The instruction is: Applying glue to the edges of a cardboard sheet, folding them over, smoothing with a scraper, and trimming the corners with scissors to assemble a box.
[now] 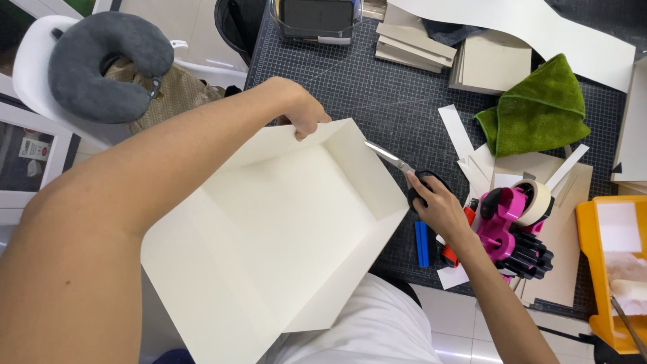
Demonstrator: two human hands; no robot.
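While our left hand (304,111) is pinching the far edge of a folded cream card sheet (283,236), our right hand (438,205) is gripping black-handled scissors (404,172) at the sheet's right side.

We are holding the sheet over our lap, at the near edge of the dark cutting mat (384,94); the blades are touching its upright right flap. Right of the sheet, a pink tape dispenser (509,219) is sitting just beside the scissors hand, a green cloth (539,108) is lying further back, and an orange tray (606,269) is sitting far right.
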